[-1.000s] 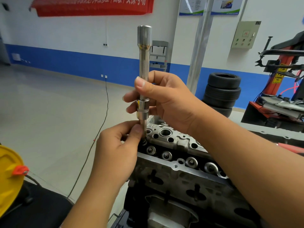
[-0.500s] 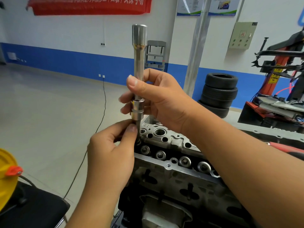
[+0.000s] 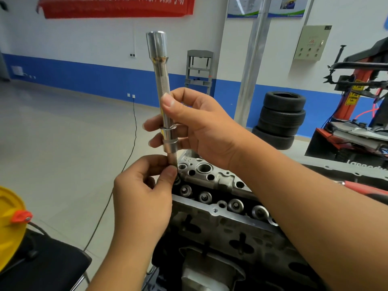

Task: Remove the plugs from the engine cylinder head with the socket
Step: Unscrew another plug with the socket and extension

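The person holds a long steel socket (image 3: 162,97) nearly upright over the near-left corner of the engine cylinder head (image 3: 212,185). Their right hand (image 3: 201,127) wraps around its lower shaft, thumb lying up along the knurled part. Their left hand (image 3: 142,198) pinches the narrow lower tip just above the head. A row of round plugs (image 3: 236,205) lines the head's near edge. Stacked tyres (image 3: 280,119) stand against the blue-banded wall.

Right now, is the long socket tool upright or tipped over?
Upright: the socket tool stands nearly vertical, lower end at the cylinder head.
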A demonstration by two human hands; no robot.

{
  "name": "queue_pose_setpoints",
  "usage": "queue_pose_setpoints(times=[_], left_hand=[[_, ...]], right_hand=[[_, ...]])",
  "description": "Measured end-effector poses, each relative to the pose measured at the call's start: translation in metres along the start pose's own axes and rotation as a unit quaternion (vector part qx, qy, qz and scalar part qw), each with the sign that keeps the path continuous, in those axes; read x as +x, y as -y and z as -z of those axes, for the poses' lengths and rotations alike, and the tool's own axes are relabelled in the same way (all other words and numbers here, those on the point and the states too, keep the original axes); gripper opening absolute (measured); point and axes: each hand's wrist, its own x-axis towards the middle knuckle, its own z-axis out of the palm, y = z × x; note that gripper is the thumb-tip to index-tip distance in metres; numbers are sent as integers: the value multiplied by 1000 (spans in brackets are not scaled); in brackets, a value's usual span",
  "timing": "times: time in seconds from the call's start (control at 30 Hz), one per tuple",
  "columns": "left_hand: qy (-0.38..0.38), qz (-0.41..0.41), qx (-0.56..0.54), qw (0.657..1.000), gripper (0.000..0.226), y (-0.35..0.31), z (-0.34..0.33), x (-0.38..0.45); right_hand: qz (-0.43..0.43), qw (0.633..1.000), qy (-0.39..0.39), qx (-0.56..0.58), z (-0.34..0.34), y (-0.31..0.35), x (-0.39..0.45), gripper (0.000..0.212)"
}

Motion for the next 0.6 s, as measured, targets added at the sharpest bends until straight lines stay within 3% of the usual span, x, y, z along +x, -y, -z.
queue_pose_setpoints(times=[0.3, 0.47, 0.6], left_hand=[[12, 16, 19, 1000, 29, -3, -1, 2], [114, 46, -19, 992, 21, -11, 13, 15], [118, 47, -54, 990, 21, -15, 15, 20]], right_hand=[[-6, 1000, -11, 1, 1, 0, 0, 21], [-11, 1000, 4, 7, -1, 4, -2, 20], [-3, 1000, 19, 18, 1, 5, -4, 21]])
